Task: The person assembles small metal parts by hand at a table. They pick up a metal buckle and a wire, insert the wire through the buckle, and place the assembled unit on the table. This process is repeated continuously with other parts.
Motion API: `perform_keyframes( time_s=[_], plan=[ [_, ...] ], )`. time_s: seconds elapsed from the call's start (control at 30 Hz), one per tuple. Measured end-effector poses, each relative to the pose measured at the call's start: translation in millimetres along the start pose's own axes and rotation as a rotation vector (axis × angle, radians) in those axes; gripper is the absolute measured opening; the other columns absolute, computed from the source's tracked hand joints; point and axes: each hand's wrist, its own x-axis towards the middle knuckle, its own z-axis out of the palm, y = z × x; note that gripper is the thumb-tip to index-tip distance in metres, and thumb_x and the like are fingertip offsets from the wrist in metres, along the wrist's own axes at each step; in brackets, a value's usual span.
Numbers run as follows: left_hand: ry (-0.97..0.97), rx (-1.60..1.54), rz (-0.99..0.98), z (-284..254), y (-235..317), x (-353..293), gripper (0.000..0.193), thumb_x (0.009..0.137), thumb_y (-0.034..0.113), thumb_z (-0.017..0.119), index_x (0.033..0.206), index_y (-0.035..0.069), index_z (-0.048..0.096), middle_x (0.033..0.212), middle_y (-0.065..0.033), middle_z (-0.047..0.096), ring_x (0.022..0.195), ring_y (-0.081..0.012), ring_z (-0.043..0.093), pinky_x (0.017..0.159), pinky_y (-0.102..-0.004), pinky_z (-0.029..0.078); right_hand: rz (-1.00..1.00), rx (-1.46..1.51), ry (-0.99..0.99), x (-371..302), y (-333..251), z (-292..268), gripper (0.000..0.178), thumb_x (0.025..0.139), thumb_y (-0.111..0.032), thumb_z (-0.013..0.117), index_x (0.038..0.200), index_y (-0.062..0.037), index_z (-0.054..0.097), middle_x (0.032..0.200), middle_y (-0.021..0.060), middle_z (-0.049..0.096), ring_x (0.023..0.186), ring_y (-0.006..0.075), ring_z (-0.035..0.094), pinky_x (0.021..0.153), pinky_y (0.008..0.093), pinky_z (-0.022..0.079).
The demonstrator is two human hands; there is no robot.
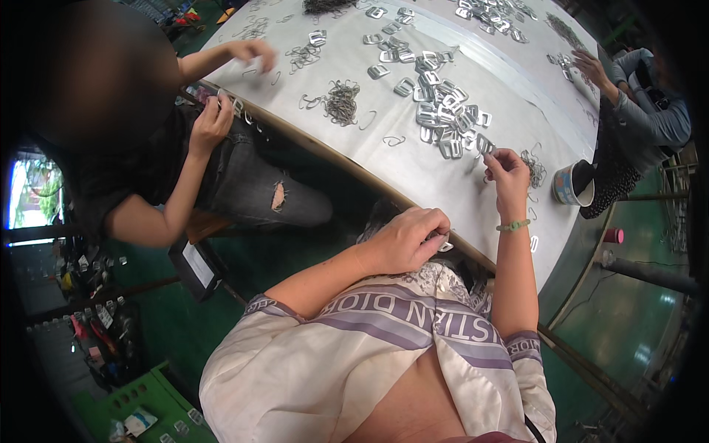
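My left hand [410, 240] is closed near the table's front edge, over my lap. A silver metal buckle [444, 247] shows below its fingertips, partly hidden by the fingers. Farther right, my right hand [508, 176] reaches over the white tabletop, thumb and forefinger pinched at the lower end of another metal buckle [484, 143]. That buckle is at the near right edge of a heap of silver buckles [447, 111]. Just right of my right hand lies a small pile of bent wire hooks [533, 168], partly covered by the hand.
On the left a co-worker [170, 140] handles small metal pieces at the table edge. Another person [639, 96] works at the far right. A tangled pile of wire hooks [341, 102] lies left of the buckles. A paper tub [567, 186] stands at the right edge; one buckle [534, 244] lies near my right forearm.
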Motion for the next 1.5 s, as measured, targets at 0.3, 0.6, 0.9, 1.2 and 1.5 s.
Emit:
perform_keyframes(
  time_s=[0.3, 0.6, 0.9, 1.2, 1.5],
  plan=[
    [-0.005, 0.000, 0.008, 2, -2, 1, 0.011, 0.085, 0.004, 0.058, 0.095, 0.004, 0.054, 0.084, -0.0102, 0.061, 0.080, -0.0301, 0.059, 0.075, -0.0387, 0.044, -0.250, -0.333, 0.140, 10, 31, 2, 0.011, 0.080, 0.003, 0.067, 0.089, 0.0004, 0.062, 0.084, 0.0077, 0.066, 0.067, 0.0150, 0.064, 0.063, 0.0269, 0.051],
    [0.000, 0.005, -0.015, 1, -2, -1, 0.009, 0.086, 0.005, 0.057, 0.094, 0.004, 0.055, 0.083, -0.0095, 0.060, 0.078, -0.0286, 0.058, 0.073, -0.0375, 0.044, -0.619, -0.677, 0.099, 9, 30, 21, 0.014, 0.084, 0.001, 0.062, 0.097, -0.0028, 0.059, 0.095, 0.0150, 0.065, 0.086, 0.0331, 0.061, 0.076, 0.0388, 0.048],
    [0.009, 0.004, -0.039, -1, -2, 1, 0.009, 0.086, 0.005, 0.058, 0.094, 0.003, 0.057, 0.084, -0.0102, 0.061, 0.078, -0.0278, 0.059, 0.071, -0.0369, 0.046, -0.356, -0.434, 0.218, 13, 27, 22, 0.010, 0.090, -0.003, 0.060, 0.097, 0.0000, 0.054, 0.079, 0.0120, 0.064, 0.066, 0.0200, 0.062, 0.062, 0.0314, 0.048],
    [-0.006, 0.009, -0.025, 1, -3, 1, 0.009, 0.086, 0.004, 0.057, 0.094, 0.002, 0.056, 0.084, -0.0104, 0.062, 0.078, -0.0286, 0.059, 0.071, -0.0369, 0.046, -0.154, -0.377, 0.135, 23, 28, 4, 0.011, 0.082, -0.003, 0.064, 0.091, 0.0029, 0.061, 0.077, 0.0094, 0.066, 0.064, 0.0132, 0.063, 0.058, 0.0266, 0.050],
    [-0.010, 0.001, -0.024, 2, -5, -1, 0.008, 0.086, 0.004, 0.057, 0.094, 0.002, 0.054, 0.085, -0.0104, 0.062, 0.077, -0.0288, 0.059, 0.071, -0.0371, 0.045, -0.052, -0.375, 0.109, 10, 2, 3, 0.011, 0.079, -0.006, 0.069, 0.087, 0.0017, 0.065, 0.074, 0.0087, 0.068, 0.056, 0.0119, 0.061, 0.053, 0.0251, 0.048]
  ],
)
